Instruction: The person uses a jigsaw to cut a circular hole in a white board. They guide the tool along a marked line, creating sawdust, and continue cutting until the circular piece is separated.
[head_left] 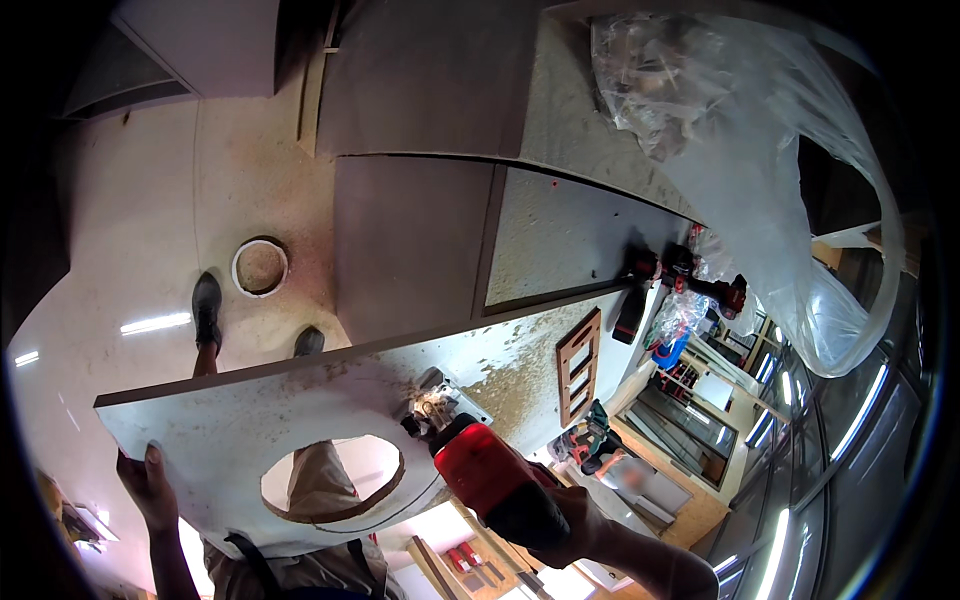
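Observation:
My right hand [565, 525] is wrapped round a red and black jigsaw [490, 470]. Its metal base rests on a white board [200, 430], beside a large oval cut-out, and its work light shines on the metal. Curved dark lines run on the board next to the cut-out. At the board's near left corner my left hand [150, 490] grips the edge, thumb on top and fingers partly hidden beneath. Through the opening my trouser leg shows. Sawdust lies scattered over the board's far part.
A brown slotted template [578, 367] lies on the board's right part. Beyond are cordless drills [715, 290], grey panels [410, 240] and a clear plastic bag [740, 130]. A white-rimmed ring [259, 267] sits on the floor. Another person [620, 470] is farther off at right.

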